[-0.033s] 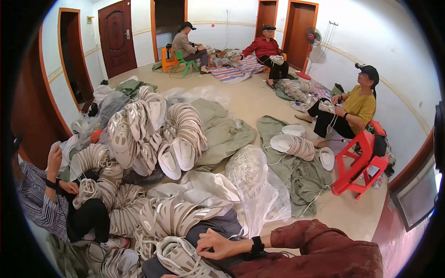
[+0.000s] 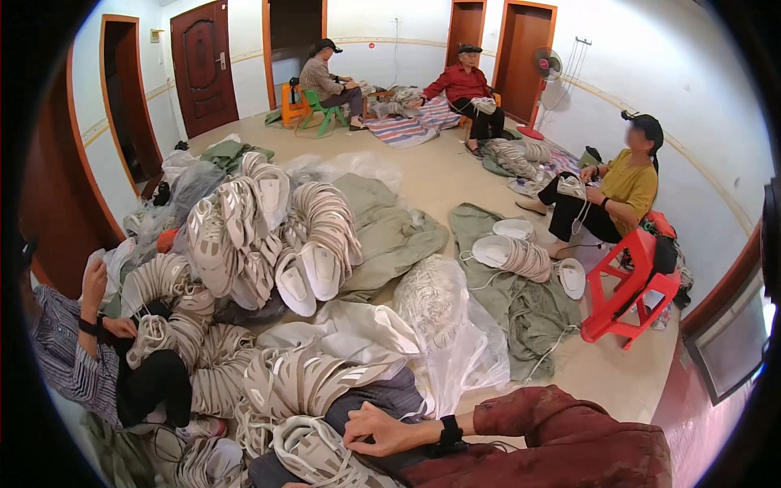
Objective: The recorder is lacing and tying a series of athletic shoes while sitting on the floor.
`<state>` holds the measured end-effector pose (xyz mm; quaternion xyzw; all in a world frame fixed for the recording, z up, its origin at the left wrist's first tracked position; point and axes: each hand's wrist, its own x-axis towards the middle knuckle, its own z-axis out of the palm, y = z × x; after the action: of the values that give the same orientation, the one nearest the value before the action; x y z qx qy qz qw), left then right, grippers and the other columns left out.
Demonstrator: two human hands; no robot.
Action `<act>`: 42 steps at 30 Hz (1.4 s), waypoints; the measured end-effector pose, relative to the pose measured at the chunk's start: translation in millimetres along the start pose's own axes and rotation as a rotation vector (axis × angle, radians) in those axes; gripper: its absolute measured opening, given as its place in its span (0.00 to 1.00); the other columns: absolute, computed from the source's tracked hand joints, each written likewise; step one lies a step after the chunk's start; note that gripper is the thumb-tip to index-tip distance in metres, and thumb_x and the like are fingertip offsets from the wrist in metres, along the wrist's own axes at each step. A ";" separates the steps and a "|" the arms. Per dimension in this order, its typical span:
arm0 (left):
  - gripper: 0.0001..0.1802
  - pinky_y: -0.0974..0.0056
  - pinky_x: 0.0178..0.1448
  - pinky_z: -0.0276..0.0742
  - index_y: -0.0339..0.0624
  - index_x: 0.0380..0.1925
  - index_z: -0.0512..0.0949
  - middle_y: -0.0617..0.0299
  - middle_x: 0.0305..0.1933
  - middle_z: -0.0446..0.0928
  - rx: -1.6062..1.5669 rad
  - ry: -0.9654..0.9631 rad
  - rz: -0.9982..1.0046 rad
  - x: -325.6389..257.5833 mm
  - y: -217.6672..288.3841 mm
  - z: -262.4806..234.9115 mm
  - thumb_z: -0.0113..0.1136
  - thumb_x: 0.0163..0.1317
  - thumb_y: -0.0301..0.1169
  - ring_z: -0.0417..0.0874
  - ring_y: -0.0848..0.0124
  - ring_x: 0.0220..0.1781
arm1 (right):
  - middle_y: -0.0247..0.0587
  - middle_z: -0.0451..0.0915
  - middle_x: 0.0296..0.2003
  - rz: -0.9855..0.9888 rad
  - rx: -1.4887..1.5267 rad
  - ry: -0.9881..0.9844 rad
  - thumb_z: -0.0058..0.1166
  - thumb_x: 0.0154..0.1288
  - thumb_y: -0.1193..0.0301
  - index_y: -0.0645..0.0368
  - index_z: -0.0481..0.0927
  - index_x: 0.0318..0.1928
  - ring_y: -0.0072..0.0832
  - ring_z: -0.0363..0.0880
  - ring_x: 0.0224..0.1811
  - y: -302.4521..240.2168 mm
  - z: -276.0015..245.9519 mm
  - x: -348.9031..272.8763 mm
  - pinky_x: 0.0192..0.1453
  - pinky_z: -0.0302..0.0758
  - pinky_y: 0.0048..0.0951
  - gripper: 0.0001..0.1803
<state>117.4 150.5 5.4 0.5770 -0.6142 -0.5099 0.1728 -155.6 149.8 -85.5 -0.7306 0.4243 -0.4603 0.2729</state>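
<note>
My right hand (image 2: 382,431) reaches in from the lower right in a dark red sleeve, with a black watch on the wrist. Its fingers curl over a white and grey shoe upper (image 2: 313,451) with laces that lies on my lap. Strung bundles of similar shoe uppers (image 2: 293,382) lie just beyond the hand. My left hand is out of the picture.
A big heap of bundled shoe uppers (image 2: 244,236) fills the left middle, with clear plastic bags (image 2: 447,325) and green sacks (image 2: 521,301) beside it. A person in a striped shirt (image 2: 65,350) sits close on my left. A red stool (image 2: 630,293) and a seated person in yellow (image 2: 622,191) are on the right; two more people sit at the back.
</note>
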 end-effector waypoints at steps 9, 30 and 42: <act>0.14 0.66 0.30 0.68 0.35 0.36 0.81 0.62 0.19 0.74 0.047 0.002 0.029 2.3 1.4 -0.4 0.55 0.69 0.36 0.72 0.75 0.22 | 0.27 0.75 0.24 0.029 -0.019 -0.008 0.60 0.61 0.70 0.53 0.81 0.30 0.25 0.68 0.31 -0.5 -2.4 0.1 0.42 0.54 0.31 0.04; 0.17 0.65 0.30 0.69 0.34 0.34 0.80 0.61 0.23 0.76 0.024 -0.004 0.045 -6.2 0.0 1.3 0.57 0.69 0.39 0.72 0.74 0.21 | 0.37 0.78 0.33 0.214 0.267 -0.014 0.60 0.66 0.73 0.63 0.82 0.43 0.26 0.77 0.37 -30.8 -25.1 15.2 0.42 0.72 0.28 0.08; 0.08 0.74 0.23 0.65 0.33 0.29 0.81 0.70 0.19 0.73 -0.158 0.081 0.018 23.5 -49.6 4.2 0.60 0.64 0.27 0.71 0.82 0.18 | 0.52 0.77 0.51 -0.444 1.274 -0.207 0.39 0.71 0.72 0.70 0.74 0.55 0.33 0.78 0.47 -188.7 -53.9 82.2 0.48 0.74 0.37 0.18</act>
<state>134.0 140.8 -46.2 0.5763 -0.5695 -0.5315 0.2472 -117.0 170.5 122.7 -0.5373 -0.1179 -0.5930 0.5880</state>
